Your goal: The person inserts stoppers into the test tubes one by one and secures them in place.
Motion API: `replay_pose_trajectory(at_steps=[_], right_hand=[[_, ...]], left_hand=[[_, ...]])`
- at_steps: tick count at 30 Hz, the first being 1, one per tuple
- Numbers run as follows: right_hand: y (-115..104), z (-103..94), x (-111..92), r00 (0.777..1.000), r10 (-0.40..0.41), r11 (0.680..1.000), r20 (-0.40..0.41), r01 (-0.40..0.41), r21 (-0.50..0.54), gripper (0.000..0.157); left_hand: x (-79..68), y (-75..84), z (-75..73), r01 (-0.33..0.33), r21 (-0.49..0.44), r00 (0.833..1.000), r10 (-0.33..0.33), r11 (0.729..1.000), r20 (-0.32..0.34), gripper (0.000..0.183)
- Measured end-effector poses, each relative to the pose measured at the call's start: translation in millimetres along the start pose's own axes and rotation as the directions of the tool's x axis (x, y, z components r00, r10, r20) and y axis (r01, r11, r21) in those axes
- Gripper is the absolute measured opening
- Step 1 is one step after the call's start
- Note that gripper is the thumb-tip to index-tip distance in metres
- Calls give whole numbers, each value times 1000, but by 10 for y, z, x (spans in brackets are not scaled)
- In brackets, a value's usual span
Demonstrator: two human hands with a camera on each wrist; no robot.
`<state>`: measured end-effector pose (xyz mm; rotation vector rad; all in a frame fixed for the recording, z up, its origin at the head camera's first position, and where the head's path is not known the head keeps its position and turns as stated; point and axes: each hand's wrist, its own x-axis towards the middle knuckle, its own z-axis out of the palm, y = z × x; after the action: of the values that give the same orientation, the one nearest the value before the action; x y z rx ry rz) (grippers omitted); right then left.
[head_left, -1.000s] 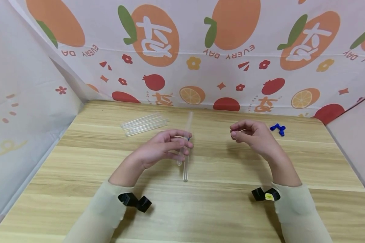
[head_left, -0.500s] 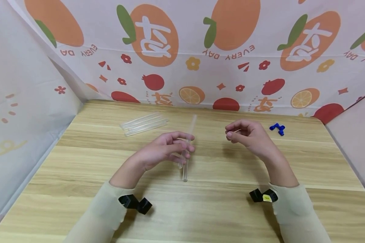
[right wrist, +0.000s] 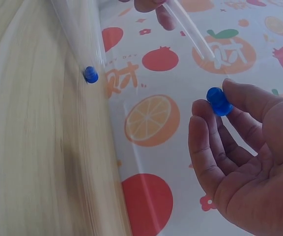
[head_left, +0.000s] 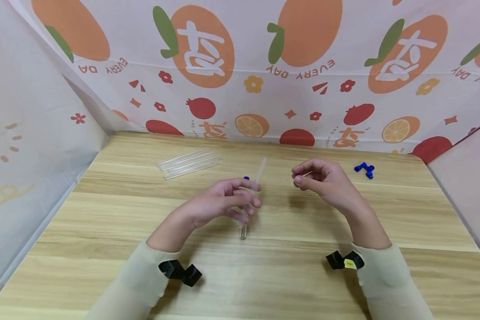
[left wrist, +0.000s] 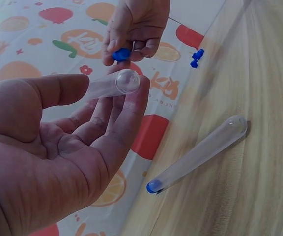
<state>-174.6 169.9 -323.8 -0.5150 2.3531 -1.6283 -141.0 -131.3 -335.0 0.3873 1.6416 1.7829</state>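
Observation:
My left hand (head_left: 220,202) pinches a clear test tube (left wrist: 107,84) between thumb and fingers, its rounded end toward the left wrist camera. The tube's other end (head_left: 261,171) points up and to the right in the head view. Between thumb and fingertips my right hand (head_left: 324,178) grips a small blue stopper (right wrist: 219,102), level with the tube and a short way to its right. Below the left hand, a second test tube (left wrist: 200,152) lies on the table with a blue stopper (head_left: 246,178) in its far end; the left hand partly covers it in the head view.
Several clear tubes (head_left: 190,163) lie side by side at the back left of the wooden table (head_left: 264,275). A few loose blue stoppers (head_left: 365,169) are at the back right. A fruit-print cloth (head_left: 224,102) hangs behind the table.
The right hand has moved left with the stopper, closer to the tube. In the left hand the tube has tilted further right and shifted slightly, uncovering the lying tube's blue stopper.

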Motion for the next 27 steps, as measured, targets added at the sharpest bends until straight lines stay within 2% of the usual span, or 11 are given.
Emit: replay_pose_trajectory(at_steps=[11, 21, 27], right_hand=[[-22, 27, 1, 999, -15, 996, 29, 12, 91, 23], [-17, 76, -13, 999, -34, 994, 29, 31, 108, 22], [-15, 125, -14, 999, -37, 983, 25, 32, 182, 23]], left_hand=[[20, -11, 46, 6, 11, 999, -6, 1000, 32, 37], [12, -49, 100, 7, 46, 999, -9, 999, 52, 36], [21, -82, 138, 23, 32, 997, -25, 999, 71, 36]])
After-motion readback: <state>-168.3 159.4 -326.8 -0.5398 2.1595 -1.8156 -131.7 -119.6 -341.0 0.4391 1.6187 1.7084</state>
